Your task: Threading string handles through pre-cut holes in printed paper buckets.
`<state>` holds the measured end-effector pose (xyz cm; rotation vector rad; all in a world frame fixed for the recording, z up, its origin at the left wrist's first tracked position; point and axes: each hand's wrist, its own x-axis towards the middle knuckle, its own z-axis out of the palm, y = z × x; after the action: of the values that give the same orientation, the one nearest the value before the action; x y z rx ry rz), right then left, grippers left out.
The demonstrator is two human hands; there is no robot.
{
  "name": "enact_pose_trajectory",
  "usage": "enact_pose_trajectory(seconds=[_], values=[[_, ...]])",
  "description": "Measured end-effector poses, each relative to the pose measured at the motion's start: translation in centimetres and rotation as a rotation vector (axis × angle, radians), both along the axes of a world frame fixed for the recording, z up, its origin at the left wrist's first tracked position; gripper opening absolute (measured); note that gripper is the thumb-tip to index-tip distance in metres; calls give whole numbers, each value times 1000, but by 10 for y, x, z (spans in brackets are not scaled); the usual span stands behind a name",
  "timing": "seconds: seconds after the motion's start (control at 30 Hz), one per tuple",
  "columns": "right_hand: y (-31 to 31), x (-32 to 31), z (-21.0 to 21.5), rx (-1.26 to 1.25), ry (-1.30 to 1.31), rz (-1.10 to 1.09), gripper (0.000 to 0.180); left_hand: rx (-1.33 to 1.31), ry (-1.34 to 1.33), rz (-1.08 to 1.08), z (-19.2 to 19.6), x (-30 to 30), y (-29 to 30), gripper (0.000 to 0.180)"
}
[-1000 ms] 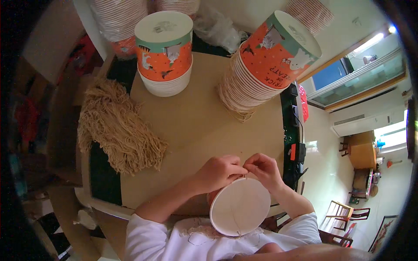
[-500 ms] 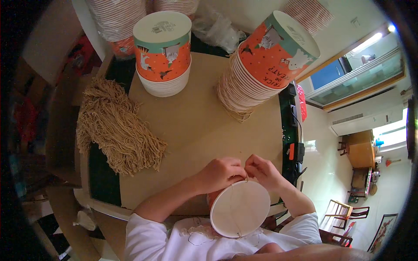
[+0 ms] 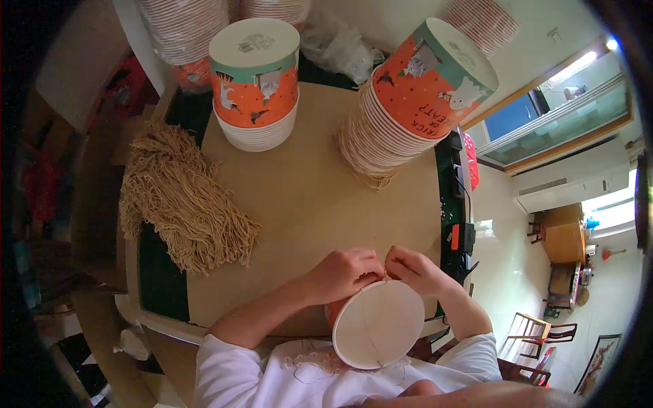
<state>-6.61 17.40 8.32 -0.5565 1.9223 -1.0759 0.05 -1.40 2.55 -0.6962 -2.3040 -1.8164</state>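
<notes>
A paper bucket [image 3: 394, 326] rests tilted against my body, its round white mouth toward me and a little of its orange side showing. A thin tan twine [image 3: 371, 326] runs across the mouth from the far rim to the near rim. My left hand [image 3: 350, 273] is closed at the far rim, its fingertips pinched beside the twine. Just right of it, my right hand [image 3: 413, 270] pinches the twine at the same rim spot. The fingertips almost meet, and the exact hold is partly hidden.
A bundle of tan twine [image 3: 183, 197] lies on the table's left. Behind stand a short upside-down bucket stack [image 3: 255, 85] and a taller stack [image 3: 401, 102] with twine hanging from it. Wrapped stacks [image 3: 180, 34] and clear plastic [image 3: 340, 51] sit at the back. A power strip [image 3: 464, 238] lines the right edge.
The bucket has shifted slightly to the right and away from me. My right hand has come down a little toward the rim; my left hand stays almost in place.
</notes>
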Motion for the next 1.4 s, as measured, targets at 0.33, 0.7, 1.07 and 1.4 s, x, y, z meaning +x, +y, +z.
enact_pose_trajectory(seconds=[0.33,0.7,1.07,1.4], values=[[-5,12,5,40,157,-69,5,490,-659,-180,-16,0,2,9],[-11,31,11,-2,685,-90,11,714,-1029,-303,-27,-6,5,16],[-14,42,10,-11,1076,13,16,804,-1083,-294,-21,-4,8,18],[-13,45,24,44,1081,124,22,970,-1135,-266,-12,1,0,14]])
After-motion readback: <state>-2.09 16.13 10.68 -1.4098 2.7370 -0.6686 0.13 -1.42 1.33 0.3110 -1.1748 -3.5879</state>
